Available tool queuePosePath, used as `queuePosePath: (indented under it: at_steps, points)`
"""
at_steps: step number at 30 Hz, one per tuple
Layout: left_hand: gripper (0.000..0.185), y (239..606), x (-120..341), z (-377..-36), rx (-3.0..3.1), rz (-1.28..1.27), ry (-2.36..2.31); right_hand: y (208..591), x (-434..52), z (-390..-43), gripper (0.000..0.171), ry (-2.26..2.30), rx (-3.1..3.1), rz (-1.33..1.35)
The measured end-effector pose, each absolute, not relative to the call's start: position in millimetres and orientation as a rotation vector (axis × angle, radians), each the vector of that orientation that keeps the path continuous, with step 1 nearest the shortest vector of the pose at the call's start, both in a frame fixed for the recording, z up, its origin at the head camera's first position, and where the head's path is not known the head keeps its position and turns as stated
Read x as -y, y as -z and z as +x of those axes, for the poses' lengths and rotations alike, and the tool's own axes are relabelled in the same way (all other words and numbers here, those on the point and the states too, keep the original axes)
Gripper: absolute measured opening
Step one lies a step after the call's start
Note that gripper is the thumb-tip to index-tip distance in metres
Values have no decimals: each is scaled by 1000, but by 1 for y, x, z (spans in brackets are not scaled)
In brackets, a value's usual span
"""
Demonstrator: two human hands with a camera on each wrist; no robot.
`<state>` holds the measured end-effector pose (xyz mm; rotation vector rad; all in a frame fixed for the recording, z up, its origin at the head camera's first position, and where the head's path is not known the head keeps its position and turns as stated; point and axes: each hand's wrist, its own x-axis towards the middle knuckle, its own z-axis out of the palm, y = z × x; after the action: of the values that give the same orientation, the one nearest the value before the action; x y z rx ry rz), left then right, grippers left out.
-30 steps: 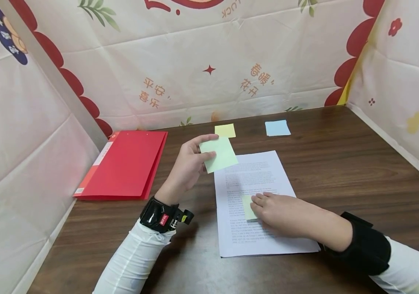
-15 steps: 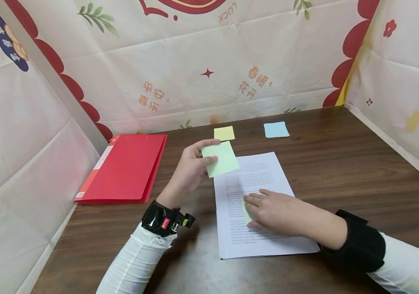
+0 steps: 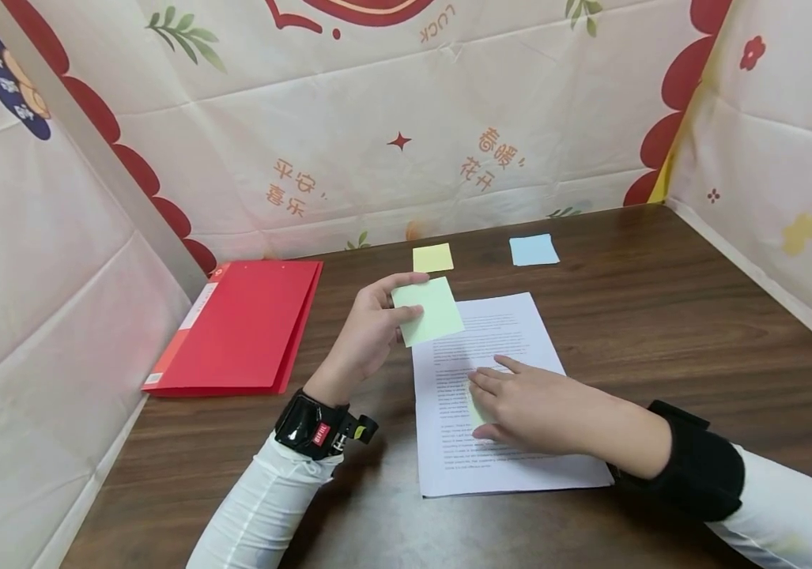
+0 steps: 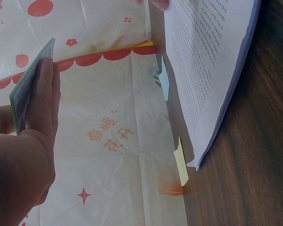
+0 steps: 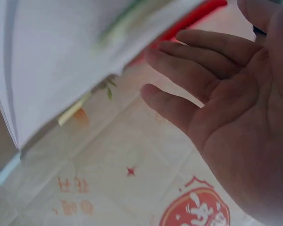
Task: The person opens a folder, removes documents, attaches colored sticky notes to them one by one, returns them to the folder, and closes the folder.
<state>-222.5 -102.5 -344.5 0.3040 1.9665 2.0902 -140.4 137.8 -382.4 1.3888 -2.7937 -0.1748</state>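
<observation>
Between thumb and fingers, my left hand (image 3: 370,336) holds a light green sticky note pad (image 3: 439,312) above the far left corner of a stack of printed sheets (image 3: 458,478). The left wrist view shows the pad (image 4: 30,89) edge-on. My right hand (image 3: 551,407) lies over a green sticky note (image 3: 473,409) on the top sheet, covering all but its left strip. The fingers are extended and slightly spread, holding nothing. In the right wrist view the palm of the right hand (image 5: 245,113) faces the sheets, and the note is a green blur.
A red folder (image 3: 242,328) lies at the left of the wooden table (image 3: 669,316). Behind the sheets are a yellow sticky note pad (image 3: 433,257) and a blue sticky note pad (image 3: 534,250). Printed cloth walls (image 3: 377,87) enclose the back and sides.
My right hand has shifted left over the green note, hiding more of it, and its fingers have spread. The left hand still holds the pad, slightly lower in view.
</observation>
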Motion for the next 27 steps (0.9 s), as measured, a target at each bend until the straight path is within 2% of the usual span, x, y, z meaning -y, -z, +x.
queuePosePath:
  at_steps: [10, 14, 17, 23, 27]
  points:
    - [48, 344, 102, -222, -1947, 297, -2081, 391, -152, -141, 34, 128, 2784, 1364]
    - [46, 349, 98, -220, -1951, 276, -2064, 386, -151, -147, 17, -8, 2776, 1305]
    - [46, 354, 92, -217, -1959, 305, -2020, 376, -150, -155, 10, -322, 2822, 1109]
    - [45, 358, 79, -203, -1927, 382, -1989, 353, -151, -166, 26, -1337, 2863, 615]
    - [47, 358, 73, -197, -1915, 405, -2007, 345, -159, -173, 28, -1684, 2826, 408]
